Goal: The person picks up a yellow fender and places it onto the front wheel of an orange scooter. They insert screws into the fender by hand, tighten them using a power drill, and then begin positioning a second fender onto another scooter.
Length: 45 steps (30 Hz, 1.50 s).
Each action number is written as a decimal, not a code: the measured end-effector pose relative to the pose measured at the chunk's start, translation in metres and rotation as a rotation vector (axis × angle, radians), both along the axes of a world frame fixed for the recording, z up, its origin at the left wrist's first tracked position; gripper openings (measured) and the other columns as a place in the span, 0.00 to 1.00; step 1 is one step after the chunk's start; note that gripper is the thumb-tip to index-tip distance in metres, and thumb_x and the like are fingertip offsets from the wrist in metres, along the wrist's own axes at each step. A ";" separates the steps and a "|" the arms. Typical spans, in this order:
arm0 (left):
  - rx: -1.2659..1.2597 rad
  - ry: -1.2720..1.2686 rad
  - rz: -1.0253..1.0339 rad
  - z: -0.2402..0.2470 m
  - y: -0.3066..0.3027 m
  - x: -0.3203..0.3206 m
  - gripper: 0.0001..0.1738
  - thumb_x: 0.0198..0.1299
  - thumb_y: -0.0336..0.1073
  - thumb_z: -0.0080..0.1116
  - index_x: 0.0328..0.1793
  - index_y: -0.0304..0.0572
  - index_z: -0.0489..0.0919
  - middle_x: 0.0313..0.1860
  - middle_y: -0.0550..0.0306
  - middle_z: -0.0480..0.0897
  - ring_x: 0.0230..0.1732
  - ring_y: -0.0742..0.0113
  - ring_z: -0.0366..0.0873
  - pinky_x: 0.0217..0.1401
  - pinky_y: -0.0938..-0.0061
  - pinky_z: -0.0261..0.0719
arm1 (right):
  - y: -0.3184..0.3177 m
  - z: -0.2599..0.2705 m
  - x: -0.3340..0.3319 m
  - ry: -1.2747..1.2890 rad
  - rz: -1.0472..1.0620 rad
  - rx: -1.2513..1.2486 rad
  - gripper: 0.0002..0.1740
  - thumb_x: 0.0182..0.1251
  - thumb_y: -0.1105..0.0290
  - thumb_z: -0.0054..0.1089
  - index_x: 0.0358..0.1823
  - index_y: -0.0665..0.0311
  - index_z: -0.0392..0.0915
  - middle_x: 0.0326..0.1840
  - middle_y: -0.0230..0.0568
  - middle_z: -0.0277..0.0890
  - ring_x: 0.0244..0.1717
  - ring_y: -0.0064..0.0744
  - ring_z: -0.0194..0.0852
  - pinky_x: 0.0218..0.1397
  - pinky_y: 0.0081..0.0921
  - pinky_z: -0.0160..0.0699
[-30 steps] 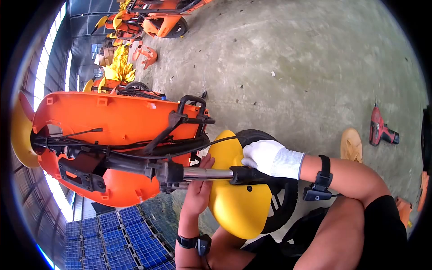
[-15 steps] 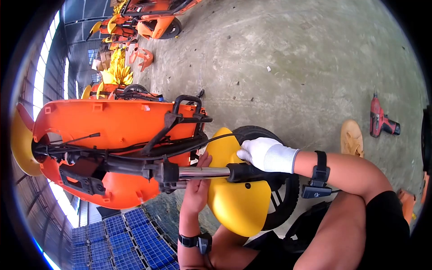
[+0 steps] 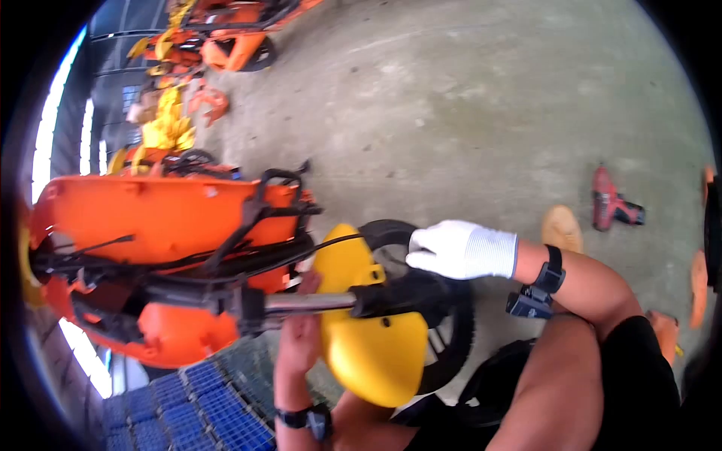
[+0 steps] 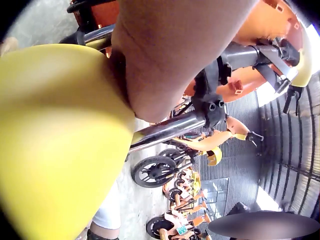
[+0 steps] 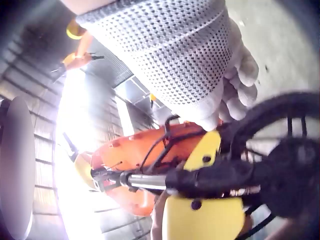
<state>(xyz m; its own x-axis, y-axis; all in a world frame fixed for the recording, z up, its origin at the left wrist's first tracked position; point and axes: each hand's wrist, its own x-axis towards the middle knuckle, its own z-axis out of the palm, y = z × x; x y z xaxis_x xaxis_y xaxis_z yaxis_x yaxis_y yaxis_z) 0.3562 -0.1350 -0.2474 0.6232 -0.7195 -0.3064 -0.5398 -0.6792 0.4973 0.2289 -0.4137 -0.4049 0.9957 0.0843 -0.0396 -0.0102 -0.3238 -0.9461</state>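
Note:
A yellow fender (image 3: 372, 357) lies around a chrome fork tube (image 3: 310, 302) beside a black-tyred wheel (image 3: 460, 342). My bare left hand (image 3: 299, 338) rests along the fender's left edge, its fingers extended behind the tube; in the left wrist view this hand (image 4: 165, 55) meets the fender (image 4: 65, 135). The white-gloved right hand (image 3: 462, 250) hovers over the wheel, apart from the fender. Its fingers (image 5: 242, 87) are loosely bent in the right wrist view, with nothing visible in them. Dark fasteners (image 5: 206, 159) show on the fender (image 5: 202, 220).
Orange body panels (image 3: 165, 214) and black frame parts extend leftward. A red and black power tool (image 3: 613, 203) lies on the concrete floor (image 3: 466, 113) near a tan shoe (image 3: 561, 229). Blue crates (image 3: 188, 406) stand lower left; other orange vehicles (image 3: 233, 49) are farther back.
The gloved right hand has come off the fender and moved right, over the wheel, uncovering a dark fastener. The left hand stays against the fender. The head view has shifted, moving the vehicle leftward.

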 end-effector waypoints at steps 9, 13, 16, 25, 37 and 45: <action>-0.102 0.079 0.118 -0.002 -0.009 -0.008 0.23 0.73 0.27 0.39 0.73 0.29 0.68 0.78 0.42 0.63 0.80 0.52 0.55 0.81 0.63 0.48 | -0.181 -0.112 -0.237 0.612 -0.595 -0.948 0.52 0.44 0.51 0.80 0.70 0.60 0.64 0.61 0.46 0.74 0.63 0.47 0.71 0.67 0.36 0.72; -0.073 0.089 0.182 0.005 -0.012 -0.012 0.24 0.73 0.27 0.41 0.73 0.29 0.67 0.78 0.43 0.63 0.79 0.53 0.57 0.81 0.64 0.49 | -0.178 -0.141 -0.278 0.686 -0.382 -1.061 0.56 0.38 0.61 0.81 0.72 0.62 0.60 0.62 0.49 0.72 0.64 0.53 0.69 0.68 0.40 0.71; 0.066 0.095 0.378 0.027 -0.016 -0.027 0.23 0.70 0.28 0.49 0.71 0.29 0.69 0.72 0.39 0.70 0.74 0.50 0.66 0.75 0.64 0.61 | -0.179 -0.152 -0.265 0.671 -0.570 -0.742 0.55 0.43 0.67 0.76 0.76 0.65 0.56 0.63 0.57 0.72 0.64 0.60 0.70 0.69 0.41 0.70; 0.165 -0.114 -0.418 0.070 -0.036 -0.121 0.23 0.57 0.40 0.66 0.59 0.43 0.81 0.59 0.49 0.80 0.67 0.42 0.74 0.69 0.50 0.69 | -0.149 -0.123 -0.240 0.262 -0.682 -0.366 0.53 0.47 0.72 0.72 0.77 0.68 0.53 0.66 0.52 0.71 0.68 0.46 0.70 0.70 0.36 0.70; 0.588 -0.414 -0.632 0.015 -0.059 -0.131 0.44 0.54 0.62 0.64 0.74 0.51 0.70 0.77 0.50 0.65 0.81 0.49 0.54 0.80 0.39 0.40 | -0.052 0.006 -0.092 0.351 -0.078 1.120 0.22 0.56 0.78 0.67 0.54 0.67 0.76 0.41 0.39 0.81 0.35 0.28 0.81 0.39 0.28 0.85; 0.563 -0.453 -0.612 0.006 -0.051 -0.128 0.37 0.56 0.59 0.62 0.66 0.42 0.77 0.71 0.49 0.73 0.77 0.55 0.62 0.81 0.47 0.46 | -0.036 0.012 -0.061 0.376 0.027 1.365 0.25 0.58 0.75 0.63 0.59 0.70 0.75 0.42 0.43 0.82 0.33 0.30 0.82 0.38 0.28 0.84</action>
<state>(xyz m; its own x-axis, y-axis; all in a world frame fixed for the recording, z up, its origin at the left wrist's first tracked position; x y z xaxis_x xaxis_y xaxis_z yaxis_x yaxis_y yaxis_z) 0.2282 -0.1859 -0.2410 0.3315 -0.7810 -0.5293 -0.9431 -0.2906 -0.1619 0.1675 -0.4497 -0.3929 0.9416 0.2901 -0.1709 -0.3365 0.8253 -0.4535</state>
